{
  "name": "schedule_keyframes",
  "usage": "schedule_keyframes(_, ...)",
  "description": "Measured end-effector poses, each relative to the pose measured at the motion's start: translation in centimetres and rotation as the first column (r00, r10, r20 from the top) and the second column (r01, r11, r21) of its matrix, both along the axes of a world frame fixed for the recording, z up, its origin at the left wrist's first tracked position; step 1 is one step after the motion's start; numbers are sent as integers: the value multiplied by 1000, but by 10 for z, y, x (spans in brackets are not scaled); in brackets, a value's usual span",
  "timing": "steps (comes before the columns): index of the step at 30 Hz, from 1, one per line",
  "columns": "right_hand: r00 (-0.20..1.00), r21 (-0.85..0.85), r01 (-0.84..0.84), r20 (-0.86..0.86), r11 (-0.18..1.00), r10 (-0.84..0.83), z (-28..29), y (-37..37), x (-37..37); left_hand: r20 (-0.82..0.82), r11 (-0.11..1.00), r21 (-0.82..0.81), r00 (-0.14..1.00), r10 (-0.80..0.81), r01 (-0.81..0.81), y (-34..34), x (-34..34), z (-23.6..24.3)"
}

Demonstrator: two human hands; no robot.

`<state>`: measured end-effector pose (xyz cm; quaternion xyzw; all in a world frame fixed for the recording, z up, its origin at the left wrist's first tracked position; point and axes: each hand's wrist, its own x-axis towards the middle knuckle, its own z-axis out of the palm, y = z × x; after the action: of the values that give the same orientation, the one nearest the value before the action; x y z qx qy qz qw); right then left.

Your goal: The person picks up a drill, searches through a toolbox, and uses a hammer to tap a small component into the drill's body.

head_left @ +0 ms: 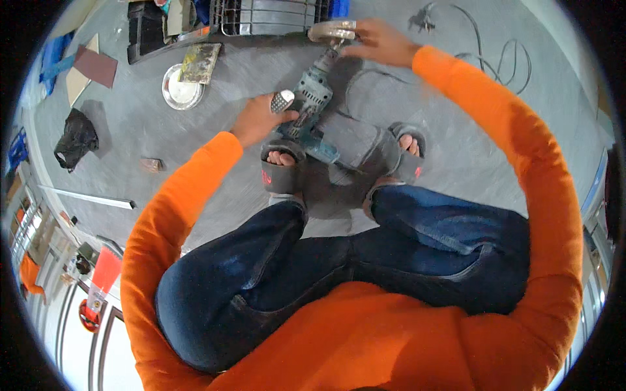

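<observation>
A grey-green power drill [314, 91] lies on the floor between my feet, its front end pointing away from me. My left hand [264, 117] is closed over the side of its body. A small perforated silvery piece with a white end [282, 100] shows at that hand; I cannot make out what it is. At the drill's front end sits a round, pale metallic disc [331, 30]. My right hand [378, 43] grips the disc's right edge with its fingers, and part of the rim is hidden by them.
Beyond the disc stands a wire-grid crate [270, 16]. A round metal dish [182, 87] and a stained square plate [200, 63] lie to the left, with a black bag [77, 138] farther left. A dark cable [499, 68] loops at the right. My sandalled feet flank the drill.
</observation>
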<state>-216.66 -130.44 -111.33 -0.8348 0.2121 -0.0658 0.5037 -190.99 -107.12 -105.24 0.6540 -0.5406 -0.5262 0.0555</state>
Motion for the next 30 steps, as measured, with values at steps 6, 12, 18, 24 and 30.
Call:
schedule_keyframes(6,983,207,-162,-57,965,177,14,-22,20,244,985,8,955,-166,170,12,8,7)
schedule_keyframes(12,977,-328,-196,15,924,213,15,-17,14,247,987,-79,962,-115,138,45,7,18)
schedule_keyframes(18,974,-167,-115,-214,979,77,34,27,24,117,982,191,993,-34,11,55,9,36)
schedule_keyframes(24,997,-192,-74,-3,979,75,7,62,18,35,981,23,981,190,-190,25,8,33)
schedule_keyframes(30,999,48,-43,16,998,42,28,60,29,-11,970,-227,996,86,-86,-27,1,53)
